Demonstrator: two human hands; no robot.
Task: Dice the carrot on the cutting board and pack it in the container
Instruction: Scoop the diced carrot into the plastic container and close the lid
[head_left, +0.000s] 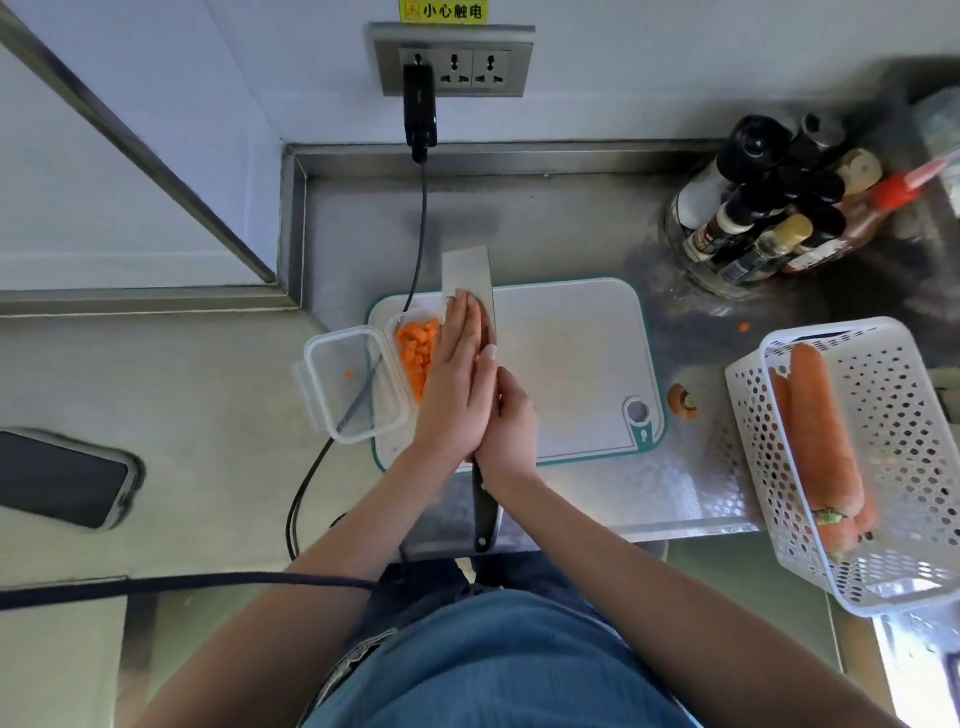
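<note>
Clearly you are near the end: the diced carrot (417, 353) already sits in the container (410, 332) at the cutting board's (571, 364) left edge. Your left hand (457, 374) lies flat, fingers straight, against the cleaver (467, 275); your right hand (506, 421) grips its handle. Only the lid (353, 384), lying open just beside, looks left to close.
</note>
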